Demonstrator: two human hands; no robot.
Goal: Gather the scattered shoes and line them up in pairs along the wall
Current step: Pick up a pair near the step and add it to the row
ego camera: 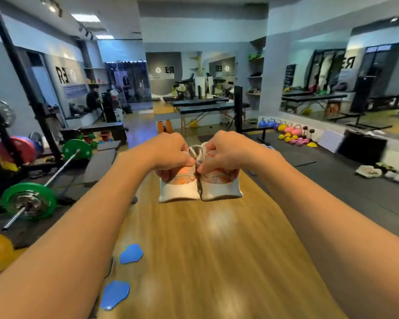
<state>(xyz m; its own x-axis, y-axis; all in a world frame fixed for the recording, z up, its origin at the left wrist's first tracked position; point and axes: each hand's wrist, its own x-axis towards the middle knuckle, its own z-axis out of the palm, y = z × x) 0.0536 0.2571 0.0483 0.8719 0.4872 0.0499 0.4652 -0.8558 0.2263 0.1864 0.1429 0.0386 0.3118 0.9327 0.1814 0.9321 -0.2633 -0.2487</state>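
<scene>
While both hands pinch shut, left hand (171,155) holds the left shoe (179,189) and right hand (224,155) the right shoe (221,188), soles touching, carried in mid-air above the wood floor (205,261). Other shoes (378,172) line the mirror wall (332,88) well off to the R (so R hand is nearer), pair's long axes pointing fwd.

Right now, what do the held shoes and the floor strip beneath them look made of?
The shoes, one in the left hand and one in the right hand: likely white fabric or mesh with orange accents, matte, with soft-looking white laces. The floor strip: wood or wood-look laminate, showing grain lines and glossy light patches. The dark mat beside it looks like matte rubber.
</scene>
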